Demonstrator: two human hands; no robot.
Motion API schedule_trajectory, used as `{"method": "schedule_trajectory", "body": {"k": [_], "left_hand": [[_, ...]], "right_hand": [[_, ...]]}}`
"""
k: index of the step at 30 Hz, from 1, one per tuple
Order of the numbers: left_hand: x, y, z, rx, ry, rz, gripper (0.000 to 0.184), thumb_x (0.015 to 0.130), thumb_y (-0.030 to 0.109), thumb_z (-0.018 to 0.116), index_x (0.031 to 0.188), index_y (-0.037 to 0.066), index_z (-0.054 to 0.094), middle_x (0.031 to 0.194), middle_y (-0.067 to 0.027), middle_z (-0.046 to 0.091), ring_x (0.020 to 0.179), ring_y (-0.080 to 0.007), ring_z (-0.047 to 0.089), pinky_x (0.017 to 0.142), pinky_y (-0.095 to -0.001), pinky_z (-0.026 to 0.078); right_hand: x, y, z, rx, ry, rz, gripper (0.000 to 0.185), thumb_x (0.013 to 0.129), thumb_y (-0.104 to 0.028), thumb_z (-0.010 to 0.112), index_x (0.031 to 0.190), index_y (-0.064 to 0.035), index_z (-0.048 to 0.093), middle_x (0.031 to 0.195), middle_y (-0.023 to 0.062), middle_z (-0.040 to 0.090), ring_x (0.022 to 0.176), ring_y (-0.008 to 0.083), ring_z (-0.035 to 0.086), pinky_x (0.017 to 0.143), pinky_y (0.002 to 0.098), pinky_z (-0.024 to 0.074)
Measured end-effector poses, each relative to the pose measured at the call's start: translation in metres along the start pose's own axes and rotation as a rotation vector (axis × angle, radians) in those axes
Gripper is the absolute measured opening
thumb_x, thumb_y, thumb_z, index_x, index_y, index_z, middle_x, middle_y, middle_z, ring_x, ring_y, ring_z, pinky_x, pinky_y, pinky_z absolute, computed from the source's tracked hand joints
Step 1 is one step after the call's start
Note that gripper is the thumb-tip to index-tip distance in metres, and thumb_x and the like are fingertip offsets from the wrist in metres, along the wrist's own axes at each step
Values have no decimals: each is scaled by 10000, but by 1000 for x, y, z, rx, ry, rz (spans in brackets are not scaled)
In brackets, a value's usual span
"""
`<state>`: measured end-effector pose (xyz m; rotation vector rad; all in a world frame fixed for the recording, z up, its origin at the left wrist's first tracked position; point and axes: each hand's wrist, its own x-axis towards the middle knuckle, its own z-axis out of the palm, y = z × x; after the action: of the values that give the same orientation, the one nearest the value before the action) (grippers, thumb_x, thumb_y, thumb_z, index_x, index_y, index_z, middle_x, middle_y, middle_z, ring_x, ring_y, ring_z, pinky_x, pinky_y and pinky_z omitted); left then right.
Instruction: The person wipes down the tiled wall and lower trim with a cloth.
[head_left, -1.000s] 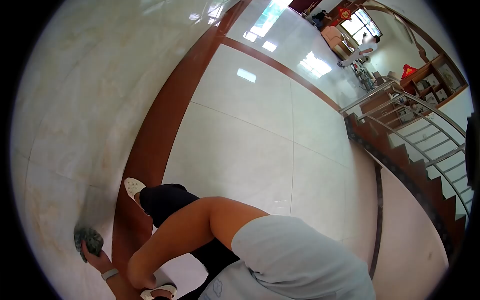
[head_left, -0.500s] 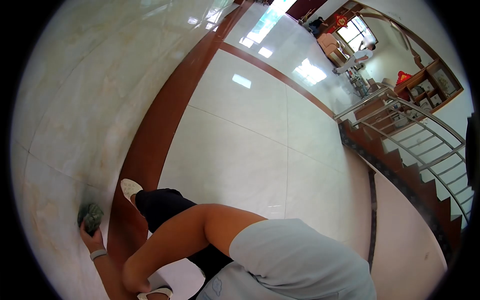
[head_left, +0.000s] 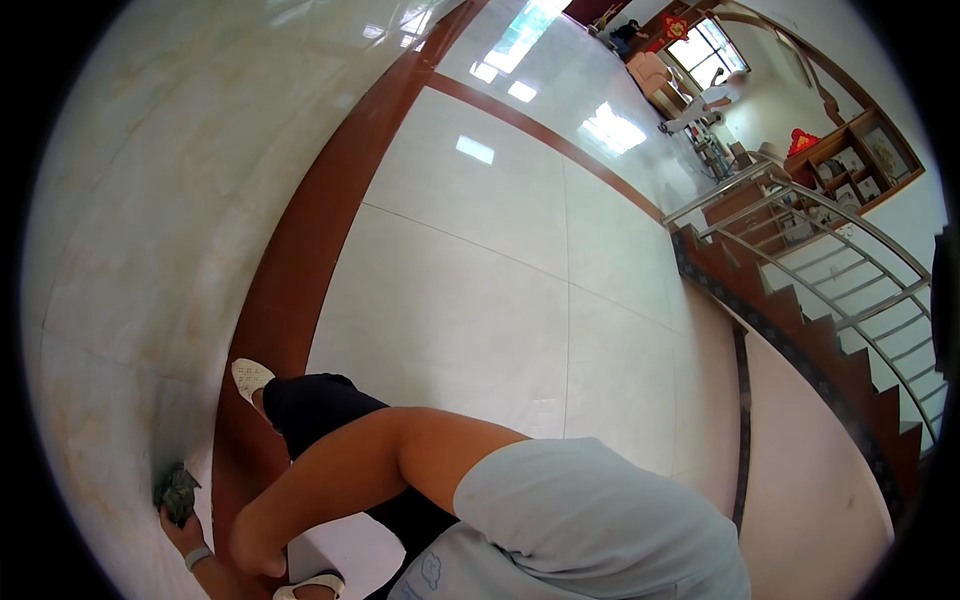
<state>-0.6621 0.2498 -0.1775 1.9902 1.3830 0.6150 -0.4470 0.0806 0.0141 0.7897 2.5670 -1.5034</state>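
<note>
Low on the left, my left hand (head_left: 182,533) has its fingers around a crumpled dark green cloth (head_left: 178,494). That cloth lies against the pale marble-patterned surface (head_left: 120,300), beside the reddish-brown strip (head_left: 285,290). A light band circles my left wrist. My right arm comes out of a pale grey sleeve and bends at the elbow. Its end, my right hand (head_left: 258,553), shows as a rounded shape near my left forearm, with the fingers hidden. My dark trouser legs are behind the right arm.
One white shoe (head_left: 252,377) stands on the brown strip, another (head_left: 312,586) at the bottom. Pale floor tiles (head_left: 470,290) spread across the middle. Stairs with a metal railing (head_left: 850,320) rise at right. A person in light clothing (head_left: 708,102) and another in dark clothing are far back.
The cloth and my left hand moved up between the first two frames, then down again. The whole view has shifted slightly.
</note>
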Motion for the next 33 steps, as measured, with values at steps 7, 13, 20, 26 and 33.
{"method": "schedule_trajectory", "body": {"k": [7,13,20,26,33], "left_hand": [[-7,-30,-21,0,7,-147,508,712,23,685,1187,-46,520,1176,-201,554,1073,-278,554,946,-359,432],[-32,-79,-62,185,30,-377,475,707,74,702,1143,-47,557,1118,-199,600,1013,-274,591,891,-360,472],[-62,-81,-89,457,134,-524,436,718,180,706,1095,-18,610,1082,-197,626,996,-301,608,875,-376,484],[-60,-79,-69,481,134,-555,422,728,270,709,1053,6,656,1052,-195,648,980,-324,622,861,-390,494],[-26,-116,6,47,-15,-415,400,782,281,682,1055,-9,651,1071,-167,654,999,-271,624,862,-362,485]], "right_hand": [[-20,-9,-11,-118,-14,106,364,750,-237,610,998,25,660,1013,209,637,939,340,594,802,438,453],[-4,-11,-2,-132,-46,91,355,739,-253,614,975,5,680,996,189,654,931,337,614,780,432,471],[-15,-32,-1,-258,-116,111,377,741,-273,573,991,-15,686,1010,176,658,925,341,616,784,432,474],[-17,-31,4,-166,-92,122,375,737,-288,576,1010,-56,687,1054,159,648,967,329,606,809,423,465],[-12,-28,15,-99,-59,118,365,731,-278,591,1008,-60,686,1052,142,649,988,312,601,830,420,461]]}}
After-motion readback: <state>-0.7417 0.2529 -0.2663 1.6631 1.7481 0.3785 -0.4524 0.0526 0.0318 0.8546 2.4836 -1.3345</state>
